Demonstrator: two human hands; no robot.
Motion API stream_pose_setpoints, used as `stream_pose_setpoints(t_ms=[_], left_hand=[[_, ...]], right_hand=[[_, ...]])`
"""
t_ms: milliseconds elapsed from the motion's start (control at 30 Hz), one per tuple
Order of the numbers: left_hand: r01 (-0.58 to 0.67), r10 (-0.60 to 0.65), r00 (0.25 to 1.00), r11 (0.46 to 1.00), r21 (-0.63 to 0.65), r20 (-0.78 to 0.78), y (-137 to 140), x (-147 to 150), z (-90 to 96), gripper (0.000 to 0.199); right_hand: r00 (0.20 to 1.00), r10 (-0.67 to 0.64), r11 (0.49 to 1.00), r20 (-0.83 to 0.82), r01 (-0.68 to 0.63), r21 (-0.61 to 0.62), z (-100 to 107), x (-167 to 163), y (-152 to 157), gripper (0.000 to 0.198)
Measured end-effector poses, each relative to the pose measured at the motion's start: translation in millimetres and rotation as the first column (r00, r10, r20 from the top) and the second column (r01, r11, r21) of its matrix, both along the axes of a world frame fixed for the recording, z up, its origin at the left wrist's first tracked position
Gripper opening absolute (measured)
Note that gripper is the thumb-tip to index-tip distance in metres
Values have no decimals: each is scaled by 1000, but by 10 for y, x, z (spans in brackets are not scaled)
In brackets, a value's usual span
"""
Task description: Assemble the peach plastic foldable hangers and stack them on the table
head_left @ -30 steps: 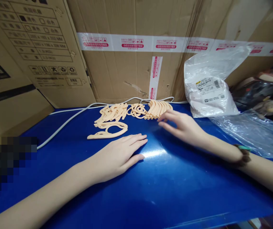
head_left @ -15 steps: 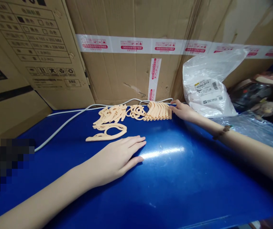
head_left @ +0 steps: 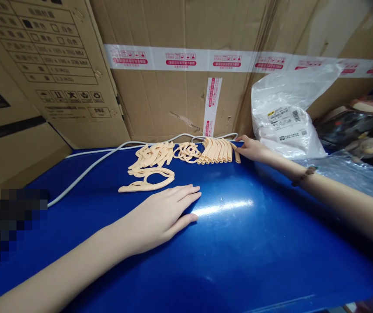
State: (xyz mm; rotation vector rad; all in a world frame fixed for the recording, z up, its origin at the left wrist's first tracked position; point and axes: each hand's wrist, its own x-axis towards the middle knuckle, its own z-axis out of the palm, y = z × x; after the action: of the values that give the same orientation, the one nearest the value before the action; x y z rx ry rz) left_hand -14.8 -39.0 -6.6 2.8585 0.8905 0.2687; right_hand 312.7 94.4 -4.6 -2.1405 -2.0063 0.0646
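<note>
My right hand (head_left: 253,148) pinches a curved beige plastic hanger arm (head_left: 237,156) at the right end of a row of similar hanger arms (head_left: 217,151). A narrow gap parts that piece from the row. My left hand (head_left: 169,211) lies flat on the blue table, fingers stretched out, holding nothing. Just beyond its fingers rests a beige folding hanger (head_left: 145,187) with a rounded loop. Behind that is a heap of flat beige hanger parts (head_left: 153,154). Between heap and row sits a small pile of beige rings or hooks (head_left: 188,152).
Cardboard boxes (head_left: 173,100) wall off the back and left of the blue table (head_left: 238,261). A white cable (head_left: 91,167) runs along the back edge. At the right stand a white plastic parcel bag (head_left: 287,126) and clear plastic sheeting (head_left: 352,174).
My right hand has shifted slightly right, drawing the end hanger arm away from the row. My left hand stays in place.
</note>
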Motion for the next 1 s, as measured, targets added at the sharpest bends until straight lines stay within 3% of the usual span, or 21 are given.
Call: stream_pose_setpoints(t_ms=[133,233,500,600,700,833,933,1000], left_hand=[[3,-3,1000,1000,9,-11,-4,-2,2,49],[2,-2,1000,1000,25,-24,-2,3,7,48],[-15,15,1000,1000,6,10,-36,50,24,48],[-24,26,998,999,-29,49,-55,69,37,51],[-4,7,997,999,-44,74,-53,67,55,41],[0,4,994,999,-39,111,-34,55,80,19],[-17,21,990,999,-33,141,-26,55,88,15],[-16,19,987,1000,-25,160,-25,54,87,15]], right_hand=[[998,15,996,63,-9,-87,132,4,-208,43],[986,121,980,112,-100,-173,229,11,-472,31],[910,397,875,119,-336,-349,357,-345,-1339,19],[805,588,758,-77,-582,-293,392,-602,-1545,20],[711,674,682,-199,-703,-202,402,-811,-1610,17],[610,760,605,-223,-790,-99,375,-937,-1527,10],[554,810,556,-192,-830,-45,362,-950,-1395,15],[549,827,552,-120,-834,-12,362,-948,-1283,17]])
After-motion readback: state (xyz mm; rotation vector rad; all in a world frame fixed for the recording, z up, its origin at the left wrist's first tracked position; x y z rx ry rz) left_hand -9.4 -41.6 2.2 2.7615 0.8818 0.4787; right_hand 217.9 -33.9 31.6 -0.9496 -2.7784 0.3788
